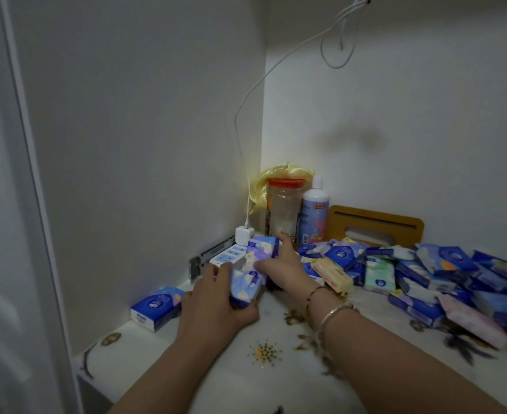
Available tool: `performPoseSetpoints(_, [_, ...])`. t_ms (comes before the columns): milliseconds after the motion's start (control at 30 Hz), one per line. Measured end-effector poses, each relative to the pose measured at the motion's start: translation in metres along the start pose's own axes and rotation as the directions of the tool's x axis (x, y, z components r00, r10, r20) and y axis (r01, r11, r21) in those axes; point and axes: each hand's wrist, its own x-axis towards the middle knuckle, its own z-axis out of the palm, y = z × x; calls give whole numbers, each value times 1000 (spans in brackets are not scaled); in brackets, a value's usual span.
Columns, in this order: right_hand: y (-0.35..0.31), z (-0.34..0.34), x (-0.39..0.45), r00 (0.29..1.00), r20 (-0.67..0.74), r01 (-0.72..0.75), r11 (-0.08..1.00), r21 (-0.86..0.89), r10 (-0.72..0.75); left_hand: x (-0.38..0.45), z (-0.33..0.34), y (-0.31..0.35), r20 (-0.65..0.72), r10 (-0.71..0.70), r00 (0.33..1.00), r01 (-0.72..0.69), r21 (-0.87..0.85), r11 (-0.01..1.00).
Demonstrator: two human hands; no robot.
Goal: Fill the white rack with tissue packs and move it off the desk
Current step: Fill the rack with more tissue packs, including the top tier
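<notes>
Between both hands' curled fingers, left hand [213, 297] and right hand [279, 264] clamp stacked lilac tissue packs [250, 264]; uneven squeeze could spill them.

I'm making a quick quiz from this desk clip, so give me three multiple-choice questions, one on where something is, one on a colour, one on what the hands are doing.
1. Where does the lone blue pack lie?
A. left of both hands, by the wall
B. on the wooden holder
C. under the bottle

2. What colour is the lid of the clear jar?
A. green
B. orange-red
C. black

3. What is the left hand doing?
A. resting flat on the desk
B. gripping tissue packs together with the right hand
C. pulling the charger

Answers: 1 A, it sits apart at the desk's left edge. 2 B, the lid shows orange-red. 3 B, fingers of both hands curl round the packs.
</notes>
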Motion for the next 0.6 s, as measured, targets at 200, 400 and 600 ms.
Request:
performPoseSetpoints(200, [-20, -50, -24, 999, -18, 42, 995, 91, -41, -8, -12, 17, -175, 168, 970, -215, -301, 929])
performPoseSetpoints(400, [-77, -112, -69, 999, 47, 19, 999, 43, -21, 1, -50, 84, -200, 361, 911, -413, -464, 784])
performPoseSetpoints(600, [-139, -155, -110, 991, -15, 135, 990, -29, -135, 5, -110, 155, -289, 485, 826, -563, -484, 670])
